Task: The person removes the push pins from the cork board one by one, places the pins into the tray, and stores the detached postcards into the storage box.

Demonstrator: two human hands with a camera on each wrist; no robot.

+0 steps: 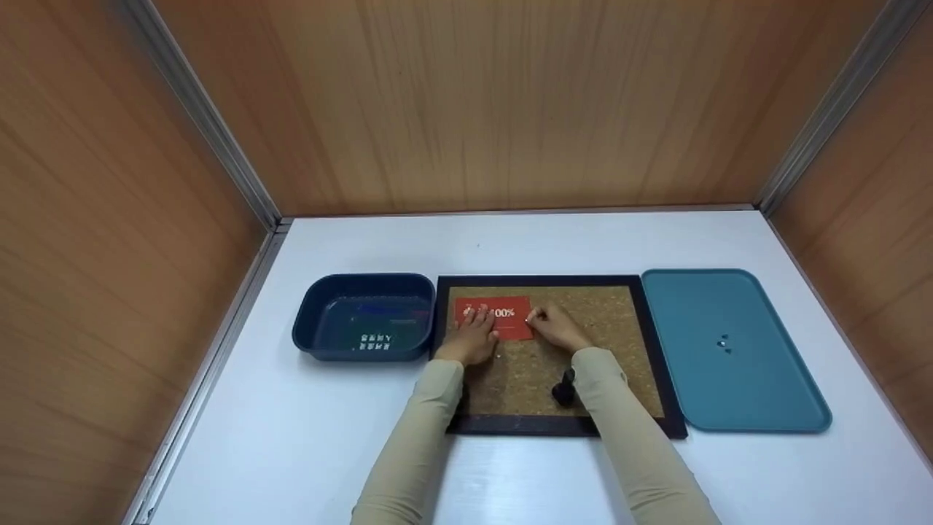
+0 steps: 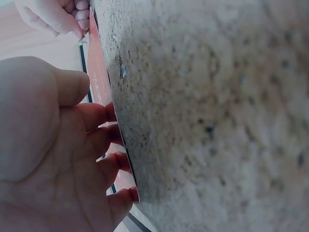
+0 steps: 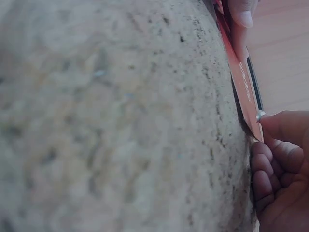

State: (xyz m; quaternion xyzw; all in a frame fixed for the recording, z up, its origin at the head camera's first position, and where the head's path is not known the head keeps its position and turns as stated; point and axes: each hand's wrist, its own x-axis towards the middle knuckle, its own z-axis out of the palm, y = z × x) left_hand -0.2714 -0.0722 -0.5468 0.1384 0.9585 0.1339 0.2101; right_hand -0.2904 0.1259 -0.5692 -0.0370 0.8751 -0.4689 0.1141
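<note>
A red card point(image 1: 514, 327) with white print lies on the cork board point(image 1: 525, 372), toward its upper left. My left hand point(image 1: 472, 340) rests on the card's left part, its fingers spread and fairly straight; in the left wrist view the fingertips point(image 2: 112, 133) press the card. At the card's right edge is my right hand point(image 1: 557, 328), fingers curled. Its thumb and index finger pinch a small shiny thumbtack point(image 3: 260, 115) against the card, seen in the right wrist view. The tack's point is hidden.
Left of the board's dark frame point(image 1: 539, 280) stands a deep navy-blue bin point(image 1: 306, 343) with white characters. A flat teal tray point(image 1: 751, 386) on the right bears several small shiny pieces point(image 1: 724, 344). Wooden panels point(image 1: 510, 109) enclose the white table point(image 1: 255, 445).
</note>
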